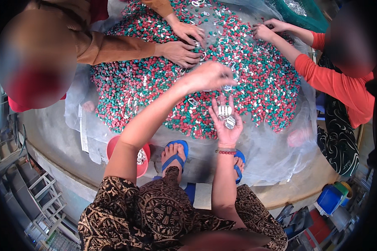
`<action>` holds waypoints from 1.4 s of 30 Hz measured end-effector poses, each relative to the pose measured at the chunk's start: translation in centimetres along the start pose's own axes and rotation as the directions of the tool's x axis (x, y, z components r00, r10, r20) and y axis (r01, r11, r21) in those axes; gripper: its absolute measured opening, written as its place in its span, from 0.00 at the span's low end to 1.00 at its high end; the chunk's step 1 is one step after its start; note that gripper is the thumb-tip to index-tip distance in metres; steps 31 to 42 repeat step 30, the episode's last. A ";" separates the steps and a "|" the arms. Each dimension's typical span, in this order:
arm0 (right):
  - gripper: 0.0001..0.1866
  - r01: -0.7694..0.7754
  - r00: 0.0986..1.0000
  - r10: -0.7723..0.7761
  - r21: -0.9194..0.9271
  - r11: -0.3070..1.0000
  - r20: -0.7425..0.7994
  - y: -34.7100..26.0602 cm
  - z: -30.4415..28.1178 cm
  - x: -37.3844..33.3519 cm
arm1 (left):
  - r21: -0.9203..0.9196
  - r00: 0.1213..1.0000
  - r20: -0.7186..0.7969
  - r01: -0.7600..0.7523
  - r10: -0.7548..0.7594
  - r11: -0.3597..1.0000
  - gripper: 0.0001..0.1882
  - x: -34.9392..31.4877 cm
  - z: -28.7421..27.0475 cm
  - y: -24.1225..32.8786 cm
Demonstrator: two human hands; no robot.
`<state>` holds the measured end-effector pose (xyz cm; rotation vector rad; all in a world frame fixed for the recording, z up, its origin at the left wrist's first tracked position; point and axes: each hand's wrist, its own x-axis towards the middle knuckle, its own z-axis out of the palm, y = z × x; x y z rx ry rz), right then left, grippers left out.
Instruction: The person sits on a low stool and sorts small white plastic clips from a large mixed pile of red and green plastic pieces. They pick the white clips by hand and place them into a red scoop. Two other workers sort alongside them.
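Note:
Palm up above the near part of the pile, my right hand (227,125) carries a few shiny silver slotted metal pieces (225,110) on its palm and fingers. My left hand (211,76) hovers just beyond it, its fingers bent down and blurred. Close under those fingertips is another silver metal piece (227,88); whether they grip it I cannot tell. Around both hands spreads a wide pile of small red, green and white pebble-like pieces (134,92), with silver metal pieces scattered among them, such as a looped one (192,102).
A pink basin (143,170) with silver pieces stands by my left forearm. Co-workers' hands reach into the pile at far left (182,53) and far right (266,31). A translucent sheet (264,154) lies under the pile. A green basket (312,19) stands at the far right.

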<state>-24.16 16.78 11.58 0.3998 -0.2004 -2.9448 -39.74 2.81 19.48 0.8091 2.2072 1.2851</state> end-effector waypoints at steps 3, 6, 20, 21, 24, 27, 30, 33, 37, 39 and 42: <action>0.30 0.048 0.998 -0.048 0.006 0.999 0.039 -0.3 -0.1 0.0 | 0.175 0.969 0.160 -0.218 0.190 0.960 0.17 -1.0 2.6 3.5; 0.23 0.111 0.988 -0.114 -0.041 0.993 -0.099 -1.7 -0.6 1.3 | 0.132 0.937 0.153 -0.333 0.313 0.934 0.16 0.2 4.3 3.1; 0.20 -0.003 0.999 0.003 0.010 1.000 -0.037 -3.8 -0.3 1.6 | 0.549 0.982 0.072 -0.187 0.177 0.815 0.15 9.5 4.3 -11.9; 0.21 -0.029 0.999 0.028 0.043 0.999 0.030 -3.5 -0.7 1.6 | 0.559 0.960 0.020 -0.243 0.280 0.792 0.16 6.8 4.4 -12.3; 0.21 -0.026 0.998 0.017 0.140 0.990 0.066 -2.7 -2.1 1.5 | 0.396 0.974 0.032 -0.219 0.225 0.892 0.24 0.5 1.7 -14.1; 0.22 -0.019 1.000 0.019 0.244 0.970 0.003 -1.4 -2.9 1.6 | 0.314 0.940 -0.335 0.051 0.060 0.948 0.22 -1.8 -1.5 -14.7; 0.22 -0.054 0.998 0.063 0.342 0.938 -0.016 -0.2 -2.5 2.1 | 0.364 0.939 -0.331 0.039 0.091 0.930 0.17 -1.6 -3.5 -14.1; 0.22 -0.054 0.998 0.063 0.342 0.938 -0.016 -0.2 -2.5 2.1 | 0.364 0.939 -0.331 0.039 0.091 0.930 0.17 -1.6 -3.5 -14.1; 0.22 -0.054 0.998 0.063 0.342 0.938 -0.016 -0.2 -2.5 2.1 | 0.364 0.939 -0.331 0.039 0.091 0.930 0.17 -1.6 -3.5 -14.1; 0.22 -0.054 0.998 0.063 0.342 0.938 -0.016 -0.2 -2.5 2.1 | 0.364 0.939 -0.331 0.039 0.091 0.930 0.17 -1.6 -3.5 -14.1; 0.22 -0.054 0.998 0.063 0.342 0.938 -0.016 -0.2 -2.5 2.1 | 0.364 0.939 -0.331 0.039 0.091 0.930 0.17 -1.6 -3.5 -14.1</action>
